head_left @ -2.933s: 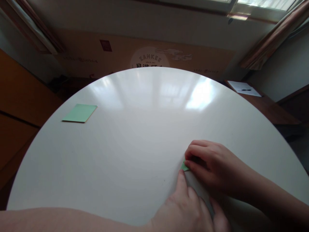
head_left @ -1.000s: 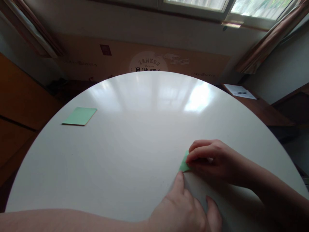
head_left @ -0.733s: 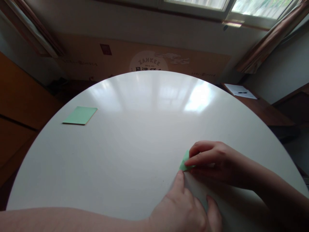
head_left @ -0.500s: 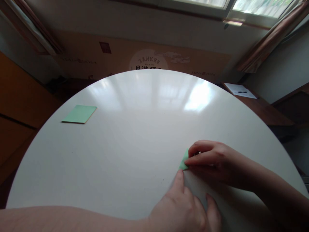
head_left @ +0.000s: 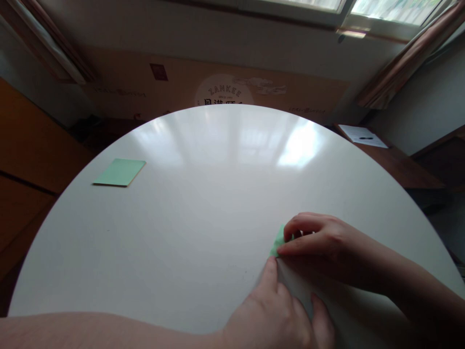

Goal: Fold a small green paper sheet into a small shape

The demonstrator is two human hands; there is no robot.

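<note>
Lest the small angular green paper [head_left: 278, 240] at lower right slip, my pointing left hand [head_left: 273, 309] seemingly pins it, half-curled right hand [head_left: 323, 238] pressing, grip unclear.

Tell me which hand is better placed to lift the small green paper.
Probably the right hand: its fingers arch over the small green paper, whereas the left hand has just one finger at the near corner.

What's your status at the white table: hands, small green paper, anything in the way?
Left hand: fingertip at near corner of small green paper. Right hand: fingers on paper, hiding part. Green pad well apart, not in the way.
</note>
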